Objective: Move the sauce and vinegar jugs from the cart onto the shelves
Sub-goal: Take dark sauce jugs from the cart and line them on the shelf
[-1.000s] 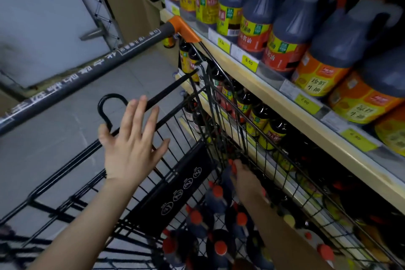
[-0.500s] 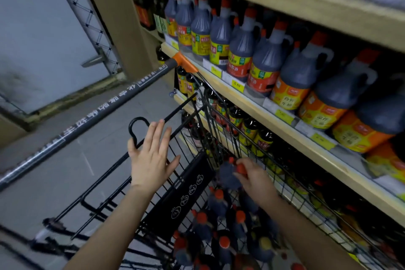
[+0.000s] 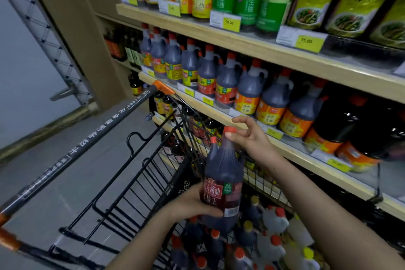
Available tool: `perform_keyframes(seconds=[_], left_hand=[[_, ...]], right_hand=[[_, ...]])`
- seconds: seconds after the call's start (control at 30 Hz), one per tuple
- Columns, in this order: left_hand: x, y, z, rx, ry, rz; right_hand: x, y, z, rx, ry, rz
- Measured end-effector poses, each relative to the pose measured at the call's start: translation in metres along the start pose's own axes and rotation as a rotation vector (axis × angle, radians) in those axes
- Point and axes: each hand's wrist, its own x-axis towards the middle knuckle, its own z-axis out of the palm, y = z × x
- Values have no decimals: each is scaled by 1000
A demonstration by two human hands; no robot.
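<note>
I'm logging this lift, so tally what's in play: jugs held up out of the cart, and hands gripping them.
Dark sauce jug held above the cart: 1
Hands on it, left hand at the label, right hand at the neck: 2
Total: 3

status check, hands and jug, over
Right hand grips the jug by its neck, left hand cups its base. Jug above the cart, not shelved. Middle shelf front row looks full.

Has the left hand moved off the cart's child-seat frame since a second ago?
Yes. The left hand has left the black wire frame and dropped toward the basket, and now cups the dark sauce jug by its label.
</note>
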Motion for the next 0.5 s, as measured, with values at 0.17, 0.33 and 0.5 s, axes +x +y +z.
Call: perform_keyframes(seconds=[0.17,0.33,0.5], left_hand=[[6,3,26,-72,166,40],[7,4,32,-98,209,15],[9,15,21,74,130,70]], right_hand=[[-14,10,12,161,190,95],[-61,36,27,215,61,181],[-73,57,35,367,178,214]])
